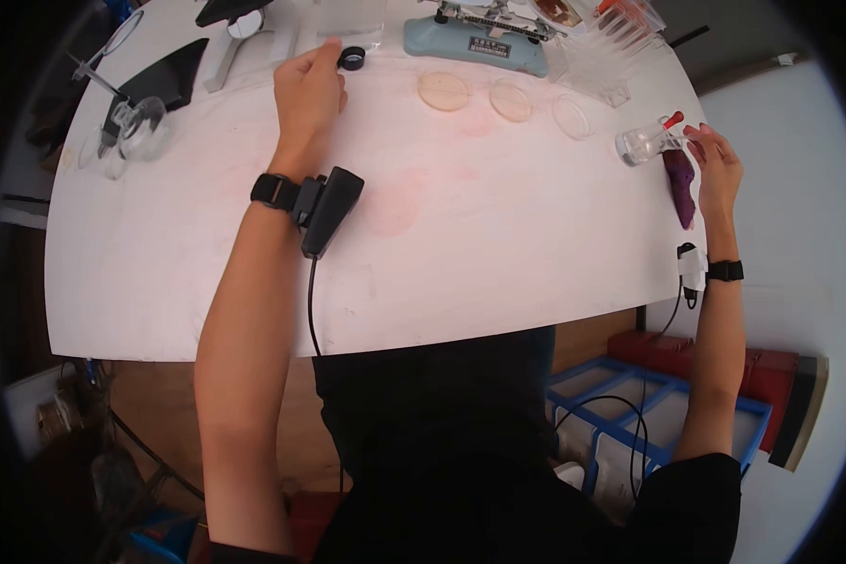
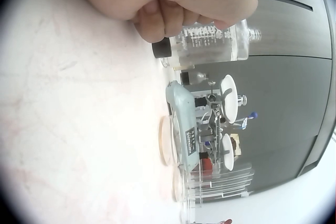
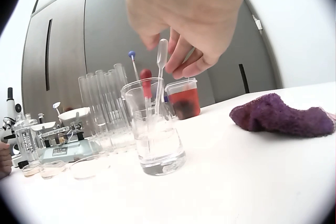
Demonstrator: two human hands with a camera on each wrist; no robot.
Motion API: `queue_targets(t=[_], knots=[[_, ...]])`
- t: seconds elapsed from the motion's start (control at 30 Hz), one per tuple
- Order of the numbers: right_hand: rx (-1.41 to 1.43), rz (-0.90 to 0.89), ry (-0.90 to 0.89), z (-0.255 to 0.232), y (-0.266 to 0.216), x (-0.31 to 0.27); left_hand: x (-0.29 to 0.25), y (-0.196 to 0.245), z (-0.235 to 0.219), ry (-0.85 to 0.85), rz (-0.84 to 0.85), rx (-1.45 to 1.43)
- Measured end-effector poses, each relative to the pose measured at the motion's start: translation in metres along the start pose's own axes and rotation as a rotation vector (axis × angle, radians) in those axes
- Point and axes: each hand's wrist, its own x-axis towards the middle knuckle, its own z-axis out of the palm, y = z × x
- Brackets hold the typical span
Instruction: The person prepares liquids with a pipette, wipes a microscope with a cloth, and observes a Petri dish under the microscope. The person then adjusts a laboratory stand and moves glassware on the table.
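My left hand (image 1: 310, 89) lies far out on the white table (image 1: 442, 244), its fingers curled (image 2: 163, 19). They end beside a small black cap (image 1: 352, 59) (image 2: 161, 49) that sits on the table in front of a clear, uncapped graduated bottle (image 2: 210, 40). No finger wraps the cap. At the table's right edge my right hand (image 1: 714, 164) pinches a clear plastic pipette (image 3: 160, 56), whose tip is down inside a glass beaker (image 3: 155, 129) (image 1: 641, 144) holding a little clear liquid. A red-bulbed dropper (image 3: 146, 77) leans in the same beaker. A purple cloth (image 1: 680, 186) (image 3: 281, 115) lies next to it.
A blue balance scale (image 1: 475, 42) stands at the back, with three petri dishes (image 1: 510, 99) in front of it. A test tube rack (image 1: 611, 47) and a red-filled cup (image 3: 184, 98) are at the back right. A black tablet (image 1: 164, 80) and a glass flask (image 1: 141, 122) are left.
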Motion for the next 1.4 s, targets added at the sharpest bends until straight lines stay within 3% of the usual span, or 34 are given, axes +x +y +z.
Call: queue_targets(t=[0.2,0.4,0.57,1.4], knots=[[0.183,0.101,-0.016,0.006,0.001,0.003,0.0,0.002,0.001,-0.006,0.027,-0.02],[0.133,0.01,0.027,0.011,0.0,0.004,-0.001,0.005,0.003,-0.006,0.015,-0.022],[-0.079,-0.125,0.006,0.016,-0.012,0.002,-0.002,0.006,0.003,-0.014,0.028,-0.028],[-0.062,-0.365,0.178,0.003,-0.037,0.009,0.003,-0.005,-0.005,-0.028,-0.012,-0.051]])
